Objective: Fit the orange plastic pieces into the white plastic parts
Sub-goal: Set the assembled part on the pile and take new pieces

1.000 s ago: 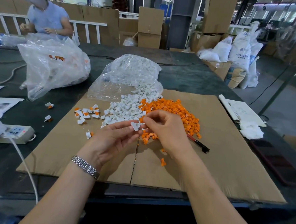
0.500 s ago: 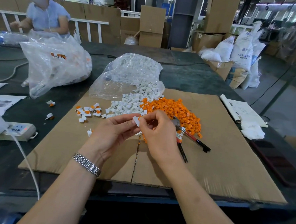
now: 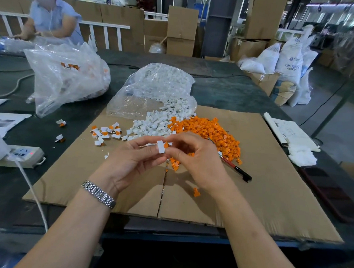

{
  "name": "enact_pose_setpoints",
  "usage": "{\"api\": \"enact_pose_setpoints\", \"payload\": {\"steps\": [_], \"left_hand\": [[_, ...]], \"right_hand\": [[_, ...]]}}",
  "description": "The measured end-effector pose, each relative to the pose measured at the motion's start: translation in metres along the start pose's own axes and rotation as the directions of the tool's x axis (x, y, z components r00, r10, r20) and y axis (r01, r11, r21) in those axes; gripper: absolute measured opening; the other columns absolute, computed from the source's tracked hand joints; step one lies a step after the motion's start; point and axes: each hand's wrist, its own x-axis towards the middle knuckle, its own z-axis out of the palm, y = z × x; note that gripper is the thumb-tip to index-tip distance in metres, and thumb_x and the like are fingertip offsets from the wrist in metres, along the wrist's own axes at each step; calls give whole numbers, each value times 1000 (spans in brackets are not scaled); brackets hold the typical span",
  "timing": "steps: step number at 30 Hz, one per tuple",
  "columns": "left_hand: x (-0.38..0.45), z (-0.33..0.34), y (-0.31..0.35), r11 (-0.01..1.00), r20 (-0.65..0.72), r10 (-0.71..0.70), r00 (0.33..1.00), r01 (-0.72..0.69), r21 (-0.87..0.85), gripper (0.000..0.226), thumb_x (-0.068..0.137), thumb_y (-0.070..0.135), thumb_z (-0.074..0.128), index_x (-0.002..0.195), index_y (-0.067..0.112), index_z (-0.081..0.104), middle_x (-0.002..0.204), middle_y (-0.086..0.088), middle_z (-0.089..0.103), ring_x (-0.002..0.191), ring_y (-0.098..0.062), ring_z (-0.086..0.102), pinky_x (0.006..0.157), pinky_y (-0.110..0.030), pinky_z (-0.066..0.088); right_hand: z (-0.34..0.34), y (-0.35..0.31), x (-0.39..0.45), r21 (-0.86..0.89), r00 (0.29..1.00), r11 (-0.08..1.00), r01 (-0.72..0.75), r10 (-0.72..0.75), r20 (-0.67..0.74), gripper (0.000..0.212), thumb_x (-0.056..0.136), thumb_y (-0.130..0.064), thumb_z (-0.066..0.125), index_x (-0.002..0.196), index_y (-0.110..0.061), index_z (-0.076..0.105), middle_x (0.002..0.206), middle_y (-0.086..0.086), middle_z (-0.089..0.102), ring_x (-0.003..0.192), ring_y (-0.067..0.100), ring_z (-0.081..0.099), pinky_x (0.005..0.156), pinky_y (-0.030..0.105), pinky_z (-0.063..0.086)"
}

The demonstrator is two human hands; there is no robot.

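Fingertips of my left hand point(image 3: 133, 162) and right hand point(image 3: 193, 155) meet above the cardboard sheet point(image 3: 271, 190), pinching one white part point(image 3: 161, 147) between them, with an orange piece point(image 3: 166, 145) touching its right edge. I see the part as a small flat rectangle. Beyond lie the white pile point(image 3: 152, 126) and orange pile point(image 3: 209, 131).

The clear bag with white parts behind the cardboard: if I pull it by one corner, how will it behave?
The clear bag is thin, crumpled film, so it would probably sag rather than keep shape. Its mouth lies open toward the white parts spilled on the cardboard, so more would likely pour out.
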Motion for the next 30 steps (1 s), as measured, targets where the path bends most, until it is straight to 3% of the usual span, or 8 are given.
{"api": "enact_pose_setpoints", "payload": {"steps": [5,11,18,25,30], "left_hand": [[-2,3,1,999,-13,31,999,-31,34,14,73,1,74,84,6,81,92,-19,77,83,-25,77,68,-23,61],[-5,3,6,999,8,21,1000,-21,36,25,77,11,79,99,-1,80,110,-21,75,100,-31,75,79,-27,62],[-5,6,14,981,-106,17,994,4,192,25,67,7,84,90,0,81,101,-25,76,86,-31,77,69,-25,62],[-5,1,13,983,-129,7,992,17,184,13,61,2,84,73,1,79,86,-22,75,81,-30,77,69,-25,61],[-3,1,9,986,-138,-4,990,27,162,9,61,-3,81,65,4,78,71,-15,74,77,-29,77,68,-26,62]], "right_hand": [[2,3,-1,-65,998,997,44,-46,-31,20,87,-17,77,106,-26,75,89,-9,67,82,13,65,80,39,56],[2,3,-1,-114,994,990,83,-91,-61,21,88,-14,76,106,-24,74,88,-10,67,81,11,64,79,35,55],[6,5,-3,-169,990,978,126,-135,-43,20,88,-12,76,107,-15,74,88,-5,69,79,11,66,78,35,56],[9,9,-2,-254,986,956,148,-161,-31,19,88,-14,75,107,-18,73,89,-10,66,81,6,63,78,22,53],[9,9,-3,-246,991,961,124,-131,-13,22,88,-15,76,109,-18,73,91,-9,68,82,7,63,79,23,54]]}}
